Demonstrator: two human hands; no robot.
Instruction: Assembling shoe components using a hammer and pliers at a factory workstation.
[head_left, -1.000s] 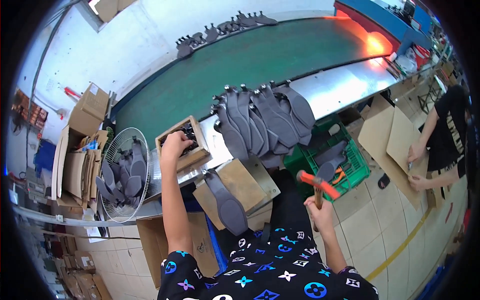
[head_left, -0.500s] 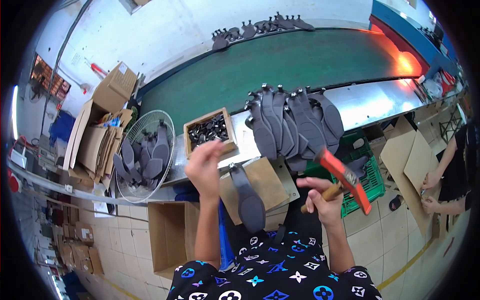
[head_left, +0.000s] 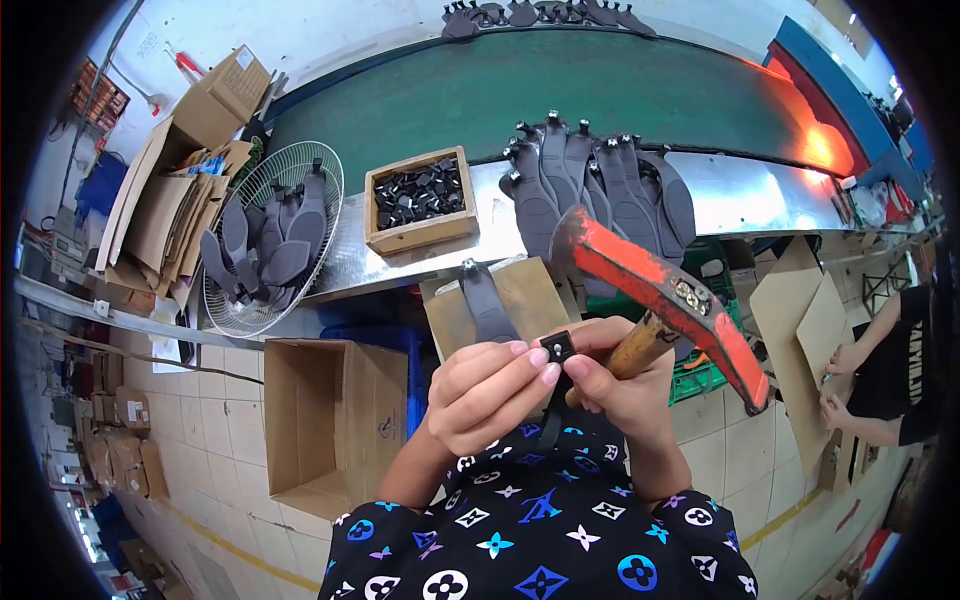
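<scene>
Between the fingertips of both hands is a small black heel tip [head_left: 556, 347] with a pale metal pin on it. My left hand [head_left: 482, 398] pinches it from the left; my right thumb and forefinger touch its right side. The wooden handle of a red hammer [head_left: 655, 280] is also gripped in my right hand [head_left: 635, 395], its worn head tilted down to the right. Just beyond my fingers, a dark grey shoe sole [head_left: 484, 302] with a heel lies on a tan board [head_left: 535, 302]; my hands hide its near end.
A wooden box [head_left: 422, 240] of black heel tips stands on the metal ledge, beside a white wire basket [head_left: 332, 235] of soles. Several heeled soles [head_left: 565, 185] are piled right of it, before a green conveyor belt [head_left: 400, 95]. Another person's hands [head_left: 838, 385] hold cardboard at right.
My left hand has come from beside the wooden box toward my right hand, with the heel tip now visible between them. The hammer has moved nearer, and the view has shifted.
</scene>
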